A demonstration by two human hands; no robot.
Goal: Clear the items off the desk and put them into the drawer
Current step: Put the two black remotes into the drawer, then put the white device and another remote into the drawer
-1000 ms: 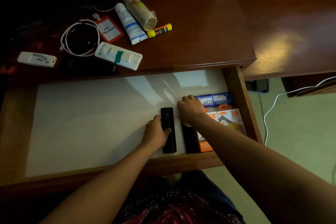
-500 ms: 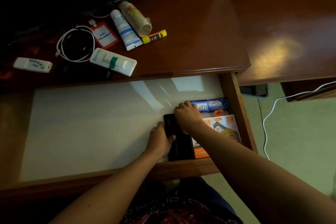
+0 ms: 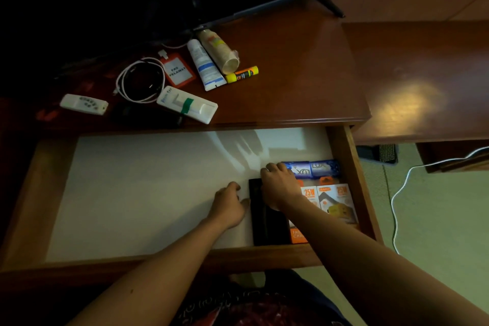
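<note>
The two flat black bars now sit together in the white-lined wooden drawer. The left hand has let go, fingers loosely curled; the right hand presses the bars. Many things wait on the brown worktop.

Glossy wood desk; matt white drawer lining

Colours, read outward from the hands. Between the left hand and right hand: plain black remotes. Beneath both hands: white drawer floor, red-brown wooden rim. Right of the right hand: blue soap packets with pale lettering; white-and-orange charger boxes. Beyond the hands, on the glossy red-brown desk: white case with a green band; white coiled cable; orange-red badge holder with white card; white tube with blue stripes; beige stacked cups; yellow-and-orange glue stick; white remote.
</note>
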